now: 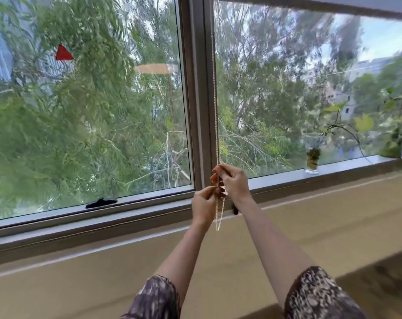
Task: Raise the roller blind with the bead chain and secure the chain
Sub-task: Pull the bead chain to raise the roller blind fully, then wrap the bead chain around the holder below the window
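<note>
The pale bead chain (pixel 215 95) hangs down along the central window post, its strands twisted together, and its loop end dangles below my hands at about sill height. My right hand (pixel 233 183) pinches the chain in front of the post. Just below and to the left, my left hand (pixel 204 203) holds the chain too. The roller blind (pixel 333 5) shows only as a grey bottom edge across the top right of the window, rolled high.
The window sill (pixel 347 168) at right carries a small glass jar with a plant cutting (pixel 312 158) and another plant (pixel 393 143). A black window latch (pixel 101 202) sits on the left frame. A beige ledge (pixel 103 272) runs under the window.
</note>
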The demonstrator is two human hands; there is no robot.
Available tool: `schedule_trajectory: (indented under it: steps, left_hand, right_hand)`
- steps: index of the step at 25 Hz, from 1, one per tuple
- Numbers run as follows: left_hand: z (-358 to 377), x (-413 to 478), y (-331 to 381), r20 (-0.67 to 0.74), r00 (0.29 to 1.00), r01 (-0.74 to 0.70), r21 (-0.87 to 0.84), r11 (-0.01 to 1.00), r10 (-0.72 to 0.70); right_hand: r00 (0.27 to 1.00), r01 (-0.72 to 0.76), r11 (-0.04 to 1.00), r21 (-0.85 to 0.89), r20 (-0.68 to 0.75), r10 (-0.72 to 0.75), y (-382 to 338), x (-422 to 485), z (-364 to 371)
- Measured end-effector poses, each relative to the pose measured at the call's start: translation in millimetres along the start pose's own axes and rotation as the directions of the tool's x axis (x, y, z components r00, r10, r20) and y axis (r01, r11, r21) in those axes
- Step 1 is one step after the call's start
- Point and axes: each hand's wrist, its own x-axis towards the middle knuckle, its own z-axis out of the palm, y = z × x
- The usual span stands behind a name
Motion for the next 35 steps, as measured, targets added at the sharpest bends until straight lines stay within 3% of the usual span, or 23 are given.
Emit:
schedule_trajectory:
  steps: [10, 15, 22, 29, 35]
  left_hand:
    - [-10, 26, -73, 0.061, 0.997, 0.038, 0.101, 0.994, -0.044]
    - [-1, 42, -119, 0.058, 0.995, 0.058, 0.298, 0.953, -0.079]
    - [17, 85, -183, -0.015, 0.988, 0.15, 0.329, 0.932, -0.154]
    - [35, 124, -228, -0.139, 0.972, 0.221, 0.278, 0.935, -0.189]
    - [49, 138, -254, -0.257, 0.922, 0.311, 0.039, 0.95, -0.291]
  right_hand:
    - [0.998, -0.055, 0.998, -0.015, 0.001, 0.055, 57, 9, 26]
    - [0.99, -0.135, 0.987, -0.091, 0.027, 0.138, 120, 6, 31]
    - [0.981, -0.154, 0.98, -0.124, 0.1, 0.167, 203, 46, 30]
    - [0.957, -0.194, 0.967, -0.165, 0.185, 0.223, 269, 90, 22]
    - [0.964, -0.212, 0.937, -0.278, 0.1, 0.248, 305, 127, -16]
